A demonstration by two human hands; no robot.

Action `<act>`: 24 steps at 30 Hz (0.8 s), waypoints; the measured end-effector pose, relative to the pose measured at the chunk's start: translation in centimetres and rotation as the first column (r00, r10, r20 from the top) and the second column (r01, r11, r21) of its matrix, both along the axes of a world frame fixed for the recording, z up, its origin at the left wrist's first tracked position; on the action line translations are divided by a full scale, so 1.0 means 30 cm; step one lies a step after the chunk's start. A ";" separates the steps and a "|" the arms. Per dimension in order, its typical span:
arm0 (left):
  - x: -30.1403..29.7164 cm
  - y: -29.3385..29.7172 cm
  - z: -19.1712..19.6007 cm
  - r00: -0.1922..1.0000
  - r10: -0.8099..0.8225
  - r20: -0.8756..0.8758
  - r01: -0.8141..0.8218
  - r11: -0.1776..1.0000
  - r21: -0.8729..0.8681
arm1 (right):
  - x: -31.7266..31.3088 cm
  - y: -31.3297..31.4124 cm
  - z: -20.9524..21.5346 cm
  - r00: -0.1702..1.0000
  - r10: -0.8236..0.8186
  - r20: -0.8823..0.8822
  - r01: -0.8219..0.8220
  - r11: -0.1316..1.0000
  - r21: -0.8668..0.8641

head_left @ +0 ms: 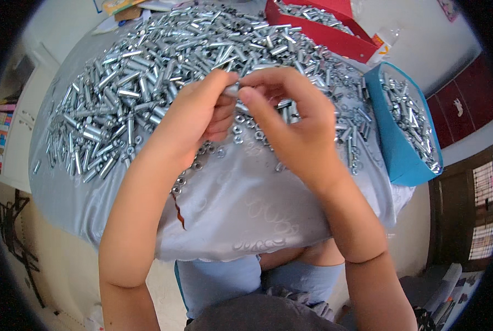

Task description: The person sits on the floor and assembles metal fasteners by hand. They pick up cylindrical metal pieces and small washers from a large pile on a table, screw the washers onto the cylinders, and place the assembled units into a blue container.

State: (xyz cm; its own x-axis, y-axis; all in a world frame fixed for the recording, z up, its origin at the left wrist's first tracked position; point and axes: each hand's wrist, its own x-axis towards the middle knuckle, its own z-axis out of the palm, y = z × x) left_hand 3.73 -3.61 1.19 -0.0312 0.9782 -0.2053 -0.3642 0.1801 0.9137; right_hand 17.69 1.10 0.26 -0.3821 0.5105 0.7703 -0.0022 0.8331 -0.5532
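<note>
Above the middle of the table, my left hand (194, 113) pinches a small silver metal sleeve (232, 90) between thumb and bent fingers. My right hand (296, 110) meets it there, thumb and forefinger closed on the sleeve's other end. Much of the piece is hidden by the fingers. Behind both hands spreads a wide heap of silver expansion-bolt sleeves and bolts (130, 94). Loose hex nuts (238, 132) lie on the cloth just under my hands, with washers (362, 113) scattered to the right.
A blue fabric bin (384, 127) full of metal parts stands at the right edge. At the back right is a red box (312, 30) holding more parts, with a clear plastic bottle (387, 41) beside it. A shiny grey tablecloth (224, 220) covers the round table.
</note>
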 end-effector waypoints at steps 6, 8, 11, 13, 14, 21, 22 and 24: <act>0.015 0.009 -0.003 0.999 -0.039 0.017 0.040 0.998 -0.057 | 0.070 0.028 0.065 0.991 -0.066 0.115 0.068 0.997 -0.021; 0.010 0.013 -0.009 0.997 -0.071 -0.001 0.071 0.996 -0.055 | 0.106 0.085 0.068 0.983 -0.176 0.057 0.180 0.980 -0.080; 0.002 0.015 -0.009 0.999 -0.051 0.019 0.052 0.997 -0.051 | 0.219 0.219 0.046 0.889 -0.399 0.224 0.424 0.903 -0.075; 0.020 0.026 -0.007 0.998 -0.046 0.052 0.049 0.997 -0.056 | 0.349 0.303 -0.018 0.716 -0.596 0.362 0.605 0.789 0.103; 0.026 0.026 -0.005 0.998 -0.030 0.057 0.033 0.998 -0.048 | 0.396 0.328 -0.038 0.595 -0.699 0.397 0.663 0.706 0.250; 0.012 0.023 -0.033 0.996 0.038 0.082 -0.035 0.999 -0.036 | 0.439 0.328 -0.115 0.388 -0.547 0.741 0.742 0.663 0.101; 0.011 0.023 -0.034 0.995 0.066 0.069 -0.064 0.997 -0.040 | 0.432 0.328 -0.110 0.354 -0.558 0.751 0.750 0.649 0.128; 0.014 0.025 -0.036 0.991 0.123 0.047 -0.120 0.992 -0.048 | 0.432 0.342 -0.097 0.287 -0.436 0.853 0.770 0.634 0.065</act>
